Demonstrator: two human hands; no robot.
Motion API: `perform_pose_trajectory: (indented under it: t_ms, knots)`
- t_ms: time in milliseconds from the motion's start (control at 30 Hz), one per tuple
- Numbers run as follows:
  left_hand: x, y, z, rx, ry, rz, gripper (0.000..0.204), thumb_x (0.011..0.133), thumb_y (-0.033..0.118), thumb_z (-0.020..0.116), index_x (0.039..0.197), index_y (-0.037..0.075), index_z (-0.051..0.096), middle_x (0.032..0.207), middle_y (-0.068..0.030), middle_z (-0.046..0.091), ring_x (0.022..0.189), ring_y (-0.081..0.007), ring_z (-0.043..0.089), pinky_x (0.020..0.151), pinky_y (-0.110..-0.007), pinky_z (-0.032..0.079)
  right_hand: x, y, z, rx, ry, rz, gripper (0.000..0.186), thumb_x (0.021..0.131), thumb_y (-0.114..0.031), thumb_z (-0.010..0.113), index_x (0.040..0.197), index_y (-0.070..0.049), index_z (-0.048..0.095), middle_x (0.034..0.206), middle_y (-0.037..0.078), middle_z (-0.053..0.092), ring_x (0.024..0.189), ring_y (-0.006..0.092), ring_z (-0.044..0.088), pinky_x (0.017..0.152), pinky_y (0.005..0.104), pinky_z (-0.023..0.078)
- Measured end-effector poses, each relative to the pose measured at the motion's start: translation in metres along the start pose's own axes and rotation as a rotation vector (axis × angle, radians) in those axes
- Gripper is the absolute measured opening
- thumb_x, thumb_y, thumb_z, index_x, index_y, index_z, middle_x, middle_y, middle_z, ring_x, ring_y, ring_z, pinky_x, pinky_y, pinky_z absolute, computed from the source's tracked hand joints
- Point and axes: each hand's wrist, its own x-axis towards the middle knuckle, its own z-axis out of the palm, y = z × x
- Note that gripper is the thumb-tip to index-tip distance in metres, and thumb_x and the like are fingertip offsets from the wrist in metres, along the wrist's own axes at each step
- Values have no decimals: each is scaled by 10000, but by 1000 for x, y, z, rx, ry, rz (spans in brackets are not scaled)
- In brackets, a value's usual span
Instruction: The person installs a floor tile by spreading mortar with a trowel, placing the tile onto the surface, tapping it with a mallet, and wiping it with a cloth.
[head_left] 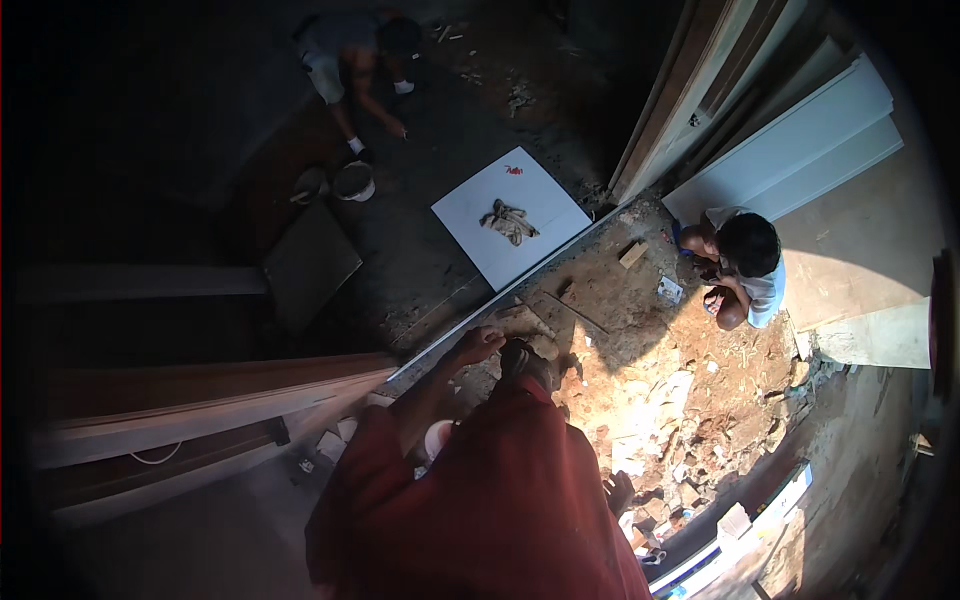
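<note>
My left hand [481, 343] is held out beyond my red sleeve, above the threshold strip [440, 345]. Its fingers are curled closed, and whatever they may hold is hidden. A foot [517, 358] shows just right of it, beside a tan lump [528, 327] on the ground. Low at my right side hangs my right hand [619, 490], in shadow, with its fingers loosely apart and nothing seen in them. Past the strip lies a large white tile [470, 208] with red marks near its far corner. A crumpled pair of soiled gloves or a rag [510, 222] rests on the tile.
A person [350, 70] bends over the dark floor at the far left, near a bucket [354, 182]. Another person [745, 260] squats at the right beside leaning white panels [800, 135]. Rubble [690, 470] and a wood block [633, 254] lie on the sunlit earth.
</note>
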Motion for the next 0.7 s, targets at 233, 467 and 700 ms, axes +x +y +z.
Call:
perform_pose_trajectory:
  t_ms: [233, 467, 700]
  knots:
    - [-157, -1, 10, -14, -390, -332, 266, 792, 271, 512, 970, 85, 580, 732, -70, 608, 609, -163, 572, 510, -267, 459, 92, 40, -111, -94, -186, 60, 363, 783, -253, 486, 1081, -45, 480, 922, 121, 546, 736, 238, 541, 547, 359, 428]
    - [-241, 1, 38, 144, -1053, -707, 296, 839, 232, 447, 1081, 75, 509, 852, -79, 624, 718, -214, 592, 647, -316, 484, 103, 9, -134, -152, -61, 154, 477, 818, -416, 352, 1140, -76, 439, 1099, 160, 483, 970, 357, 475, 643, 574, 430]
    - [-267, 46, 33, -957, -748, -827, 297, 855, 270, 434, 1063, 78, 523, 917, -73, 608, 806, -202, 572, 735, -327, 451, 92, -32, -23, -318, -145, -97, 314, 781, -206, 502, 1054, -50, 515, 904, 135, 578, 699, 234, 584, 543, 311, 447]
